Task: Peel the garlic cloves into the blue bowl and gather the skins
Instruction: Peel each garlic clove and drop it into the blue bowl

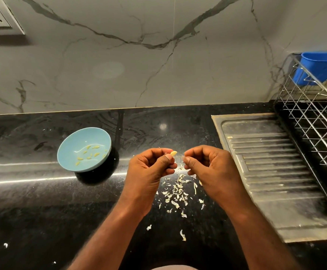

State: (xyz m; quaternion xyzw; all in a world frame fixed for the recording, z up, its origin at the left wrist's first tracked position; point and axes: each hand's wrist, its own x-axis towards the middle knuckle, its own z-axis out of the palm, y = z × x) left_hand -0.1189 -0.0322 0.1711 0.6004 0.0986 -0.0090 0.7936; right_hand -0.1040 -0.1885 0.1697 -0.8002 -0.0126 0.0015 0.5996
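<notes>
**A:** Both hands are up over the black counter (41,201). The left hand (151,168) pinches a garlic clove (174,152) between thumb and forefinger, with the other fingers curled in.

**B:** The clove looks bare and pale yellow. Its long axis runs towards three o'clock, with the tip poking out at the right hand (203,168).

**A:** That hand is pinched tight too, thumb to forefinger, on what looks like a scrap of skin (181,157). It's just beside the clove tip and not quite touching.

**B:** The blue bowl (69,158) sits out at nine o'clock from the left hand, well apart from it. The left hand is clearly the nearer one, so I'd say the drop is its job.

**A:** Inside the bowl there's a scatter of peeled cloves (89,153), with plenty of bare blue showing.

**B:** The skins (176,191) lie loose on the counter at six o'clock beneath the hands, and a few strays have drifted further towards the near edge. Nothing is gathered yet.

**A:** Over at three o'clock are the steel drainboard (272,162) and the wire rack (314,117), which holds a blue tub (322,67).
</notes>
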